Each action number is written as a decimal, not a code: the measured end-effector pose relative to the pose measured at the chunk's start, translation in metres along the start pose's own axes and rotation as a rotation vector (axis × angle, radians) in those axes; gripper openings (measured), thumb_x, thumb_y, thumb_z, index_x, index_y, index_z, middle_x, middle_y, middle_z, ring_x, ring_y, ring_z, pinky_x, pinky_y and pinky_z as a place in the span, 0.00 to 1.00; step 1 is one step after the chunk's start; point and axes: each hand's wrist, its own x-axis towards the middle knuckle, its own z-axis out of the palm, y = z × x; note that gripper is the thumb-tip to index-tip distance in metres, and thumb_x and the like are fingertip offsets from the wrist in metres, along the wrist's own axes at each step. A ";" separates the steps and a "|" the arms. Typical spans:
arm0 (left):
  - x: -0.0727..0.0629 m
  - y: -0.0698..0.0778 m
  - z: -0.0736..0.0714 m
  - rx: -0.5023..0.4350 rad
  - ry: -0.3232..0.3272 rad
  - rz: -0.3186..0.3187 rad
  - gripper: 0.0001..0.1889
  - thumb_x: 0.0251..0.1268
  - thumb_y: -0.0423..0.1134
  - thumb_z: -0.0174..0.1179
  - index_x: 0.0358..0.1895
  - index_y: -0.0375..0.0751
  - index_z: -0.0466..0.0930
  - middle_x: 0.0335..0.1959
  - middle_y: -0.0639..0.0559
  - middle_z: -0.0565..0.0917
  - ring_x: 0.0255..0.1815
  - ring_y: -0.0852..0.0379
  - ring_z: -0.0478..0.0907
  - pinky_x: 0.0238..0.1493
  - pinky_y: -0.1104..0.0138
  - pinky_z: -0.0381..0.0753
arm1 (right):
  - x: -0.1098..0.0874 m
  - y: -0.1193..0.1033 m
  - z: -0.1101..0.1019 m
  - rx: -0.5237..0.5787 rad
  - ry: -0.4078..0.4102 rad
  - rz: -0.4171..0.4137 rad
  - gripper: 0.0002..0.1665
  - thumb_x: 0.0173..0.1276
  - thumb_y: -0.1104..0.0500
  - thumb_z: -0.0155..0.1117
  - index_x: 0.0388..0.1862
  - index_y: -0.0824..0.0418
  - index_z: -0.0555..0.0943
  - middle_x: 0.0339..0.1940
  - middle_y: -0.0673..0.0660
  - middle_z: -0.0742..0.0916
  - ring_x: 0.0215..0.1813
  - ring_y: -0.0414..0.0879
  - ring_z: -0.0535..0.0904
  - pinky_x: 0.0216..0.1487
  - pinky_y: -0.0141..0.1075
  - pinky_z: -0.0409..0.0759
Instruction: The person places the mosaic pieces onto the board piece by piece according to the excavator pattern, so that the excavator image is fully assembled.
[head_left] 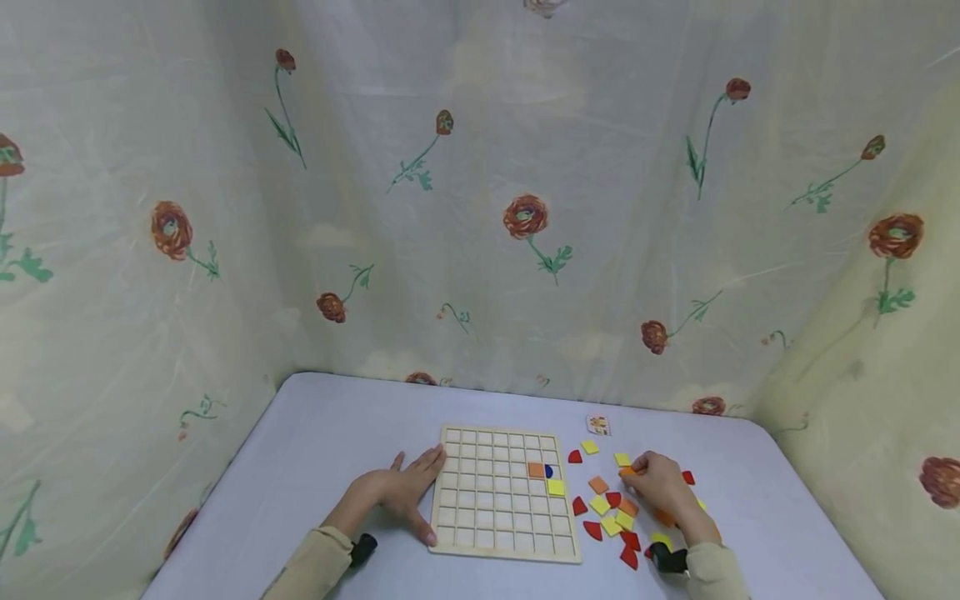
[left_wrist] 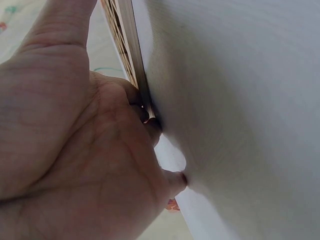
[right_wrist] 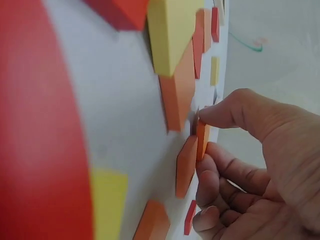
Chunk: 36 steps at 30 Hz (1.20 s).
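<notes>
A wooden grid board [head_left: 480, 522] lies on the table. In its right part sit an orange square [head_left: 536, 470], a dark blue curved piece [head_left: 548, 472] and a yellow square [head_left: 555, 487]. My left hand [head_left: 405, 492] rests along the board's left edge, fingers extended and thumb spread to the near corner. In the left wrist view the fingertips meet the table beside the board's side [left_wrist: 132, 50]. To the right of the board, my right hand [head_left: 663, 482] pinches an orange tile [right_wrist: 202, 140] between thumb and fingers. Part of that tile is hidden by the fingers.
Loose red [head_left: 592, 530], yellow [head_left: 599, 505] and orange [head_left: 598, 485] pieces lie scattered right of the board, some overlapping, some under the right forearm. A small printed card [head_left: 598, 425] lies behind them. Flower-patterned curtains [head_left: 480, 250] hang around the white table [head_left: 360, 417].
</notes>
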 end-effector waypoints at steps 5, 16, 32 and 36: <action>-0.001 0.000 0.000 -0.014 0.002 0.001 0.70 0.39 0.67 0.71 0.78 0.39 0.35 0.80 0.45 0.36 0.81 0.49 0.35 0.75 0.40 0.38 | -0.001 -0.014 0.010 0.015 -0.007 -0.052 0.19 0.58 0.55 0.71 0.43 0.65 0.77 0.32 0.56 0.80 0.32 0.46 0.72 0.31 0.32 0.73; 0.000 -0.002 0.001 -0.042 0.007 0.008 0.69 0.39 0.67 0.71 0.78 0.39 0.35 0.80 0.45 0.36 0.81 0.48 0.35 0.75 0.41 0.36 | -0.021 -0.060 0.042 0.122 -0.183 -0.290 0.15 0.56 0.55 0.74 0.41 0.56 0.81 0.31 0.50 0.80 0.34 0.43 0.73 0.29 0.29 0.73; -0.001 -0.001 0.001 -0.046 0.011 0.009 0.69 0.39 0.67 0.71 0.78 0.39 0.36 0.80 0.45 0.36 0.81 0.48 0.34 0.75 0.40 0.36 | -0.022 -0.089 0.062 0.065 -0.296 -0.441 0.11 0.58 0.57 0.73 0.39 0.53 0.81 0.37 0.48 0.81 0.39 0.44 0.73 0.37 0.31 0.72; -0.001 -0.001 0.001 -0.046 0.010 0.010 0.69 0.39 0.67 0.71 0.78 0.38 0.35 0.80 0.44 0.36 0.81 0.48 0.34 0.75 0.41 0.35 | -0.020 -0.089 0.060 0.059 -0.305 -0.466 0.10 0.59 0.58 0.72 0.39 0.53 0.82 0.38 0.48 0.82 0.40 0.45 0.73 0.39 0.31 0.72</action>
